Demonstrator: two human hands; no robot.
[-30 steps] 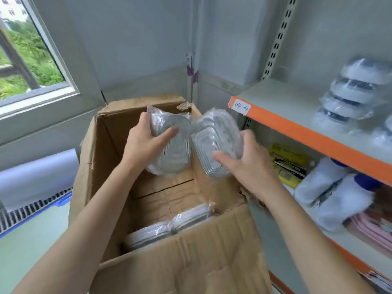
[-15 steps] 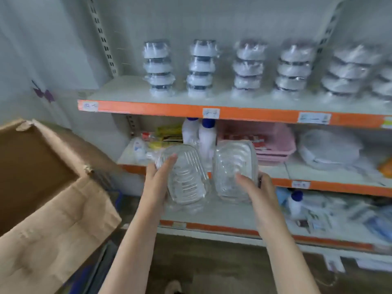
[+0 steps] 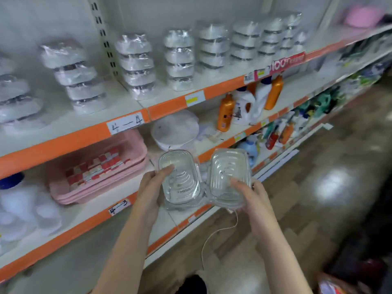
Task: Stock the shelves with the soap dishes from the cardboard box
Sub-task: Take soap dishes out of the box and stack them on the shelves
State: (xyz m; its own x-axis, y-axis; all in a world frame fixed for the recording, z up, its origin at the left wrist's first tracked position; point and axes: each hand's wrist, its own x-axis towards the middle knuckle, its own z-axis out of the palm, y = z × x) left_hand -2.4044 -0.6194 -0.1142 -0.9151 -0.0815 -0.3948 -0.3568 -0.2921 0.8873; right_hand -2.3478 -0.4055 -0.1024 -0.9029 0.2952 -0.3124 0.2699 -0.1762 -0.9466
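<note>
Clear-plastic soap dishes, one gripped in the left hand (image 3: 148,187) and one (image 3: 230,177) in the right hand (image 3: 253,200), are hovering before the orange-edged shelf (image 3: 127,209), needing level, side-by-side setting on bare board.

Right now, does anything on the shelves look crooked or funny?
Yes. The stack of plastic-wrapped white round dishes on the upper orange-edged shelf steps sideways as it rises, while the stacks to its right stand straighter. Also, a thin white cord dangles below the two clear soap dishes.
</note>
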